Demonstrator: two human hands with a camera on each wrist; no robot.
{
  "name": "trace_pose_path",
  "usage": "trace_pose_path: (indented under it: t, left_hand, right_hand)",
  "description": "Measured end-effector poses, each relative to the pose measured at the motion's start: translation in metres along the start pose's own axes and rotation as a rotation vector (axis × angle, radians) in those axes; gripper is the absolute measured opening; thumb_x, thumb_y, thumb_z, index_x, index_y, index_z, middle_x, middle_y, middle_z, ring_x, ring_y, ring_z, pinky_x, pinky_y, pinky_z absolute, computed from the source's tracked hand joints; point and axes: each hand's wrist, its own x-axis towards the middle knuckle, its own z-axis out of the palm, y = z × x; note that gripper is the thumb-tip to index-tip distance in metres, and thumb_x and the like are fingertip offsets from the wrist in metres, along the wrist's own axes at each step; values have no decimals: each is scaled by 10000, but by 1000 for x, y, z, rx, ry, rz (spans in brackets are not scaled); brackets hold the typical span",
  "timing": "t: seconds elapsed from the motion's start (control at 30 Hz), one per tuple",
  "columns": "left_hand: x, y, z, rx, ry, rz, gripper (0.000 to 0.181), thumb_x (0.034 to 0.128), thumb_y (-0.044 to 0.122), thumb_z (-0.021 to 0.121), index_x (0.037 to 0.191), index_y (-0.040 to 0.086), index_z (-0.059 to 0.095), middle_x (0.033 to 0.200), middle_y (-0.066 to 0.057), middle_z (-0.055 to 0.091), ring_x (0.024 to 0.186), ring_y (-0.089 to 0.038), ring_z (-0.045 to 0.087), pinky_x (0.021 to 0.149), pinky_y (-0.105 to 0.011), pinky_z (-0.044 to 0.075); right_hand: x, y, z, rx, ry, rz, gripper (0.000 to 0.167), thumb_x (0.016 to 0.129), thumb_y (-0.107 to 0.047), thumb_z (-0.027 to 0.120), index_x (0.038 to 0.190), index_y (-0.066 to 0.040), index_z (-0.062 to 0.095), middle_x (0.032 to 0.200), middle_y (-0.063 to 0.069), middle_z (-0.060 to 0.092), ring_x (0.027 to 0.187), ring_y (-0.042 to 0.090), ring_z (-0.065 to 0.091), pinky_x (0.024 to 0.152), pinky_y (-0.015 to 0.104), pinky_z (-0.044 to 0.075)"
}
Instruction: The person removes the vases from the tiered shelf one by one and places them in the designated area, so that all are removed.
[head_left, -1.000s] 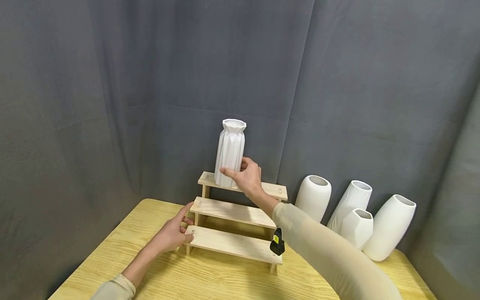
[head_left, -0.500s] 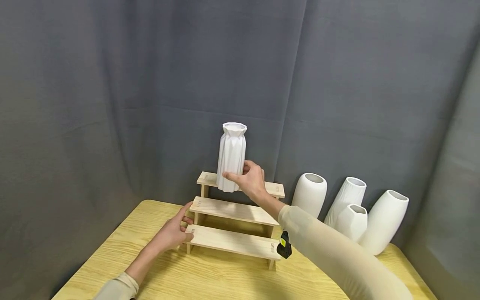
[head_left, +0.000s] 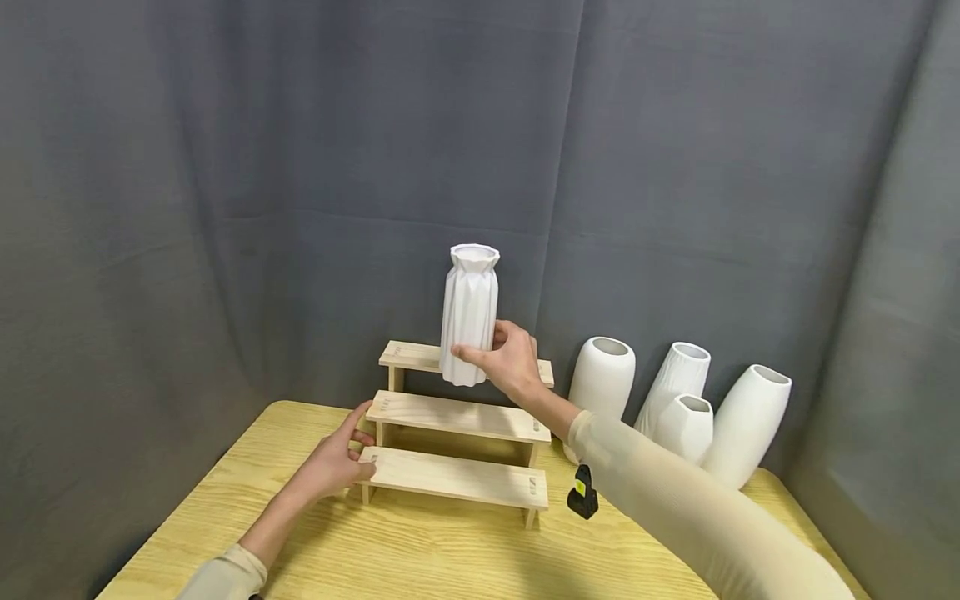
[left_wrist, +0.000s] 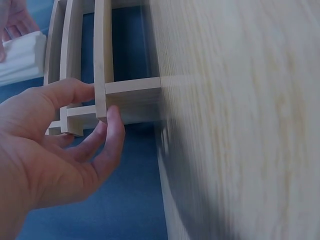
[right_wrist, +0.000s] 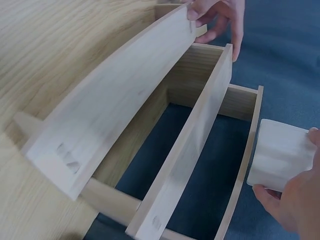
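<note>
A white pleated vase (head_left: 470, 312) with a flared, wavy rim is upright in the head view, in front of the top step of a light wooden three-step stand (head_left: 450, 414). My right hand (head_left: 512, 360) grips its lower body, thumb across the front and fingers behind. The right wrist view shows the vase's pale flat base (right_wrist: 280, 155) beside the top step's edge. My left hand (head_left: 333, 458) holds the stand's left end. In the left wrist view the left thumb (left_wrist: 72, 91) lies on the lowest step's edge, with fingers around its other side.
To the right stand several white vases: a smooth rounded one (head_left: 602, 379), a ribbed one (head_left: 675, 379), a short faceted one (head_left: 686, 429) and a tall one (head_left: 750, 425). The yellow wood-grain table (head_left: 420, 558) meets a grey curtain (head_left: 360, 167). A black wrist device (head_left: 582, 493) sits under the right sleeve.
My right hand has shifted the pleated vase rightward along the stand, and its base now appears lower, in front of the top step. The left hand keeps its hold; the head view has turned rightward.
</note>
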Motion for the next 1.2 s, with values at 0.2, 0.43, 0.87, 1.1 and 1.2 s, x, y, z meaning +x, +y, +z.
trace_pose_path:
  t: [0.2, 0.43, 0.87, 1.1, 1.2]
  left_hand:
    - [2, -1, -2, -1, -14, 5, 1027, 805, -98, 714, 1639, 198, 192, 1273, -218, 532, 708, -221, 513, 593, -473, 536]
    - [8, -1, -3, -4, -14, 4, 1031, 798, -99, 695, 1641, 196, 180, 1283, -233, 516, 747, -241, 542, 615, -484, 545]
    - [10, -13, -7, -12, -22, -14, 1042, 793, -112, 691, 1639, 218, 179, 1286, -203, 510, 689, -206, 493, 520, -318, 455]
    - [9, -15, -12, -22, -24, -17, 1050, 803, -106, 689, 1644, 232, 159, 1303, -215, 501, 664, -200, 492, 509, -312, 449]
    - [10, -14, -14, -20, -24, -8, 1048, 803, -101, 693, 1643, 230, 161, 1303, -217, 503, 676, -200, 492, 510, -314, 450]
  right_hand:
    - [-7, 4, -11, -20, 19, -3, 588, 743, -373, 927, 1178, -57, 686, 974, 42, 737, 885, 213, 701, 745, 370, 569]
    - [-9, 8, -26, -77, 42, 15, 581, 728, -418, 926, 1141, -80, 696, 927, 32, 735, 809, 157, 687, 720, 354, 557]
    - [-31, 16, -46, -57, 2, 37, 657, 711, -379, 940, 1220, -52, 682, 973, 60, 735, 888, 217, 706, 771, 380, 556]
    - [-42, 17, -62, -41, -44, 17, 687, 703, -377, 954, 1237, -51, 670, 971, 48, 730, 899, 213, 704, 788, 388, 548]
    - [-46, 18, -69, -48, -42, 11, 681, 699, -381, 955, 1232, -64, 675, 970, 36, 727, 881, 196, 702, 795, 398, 541]
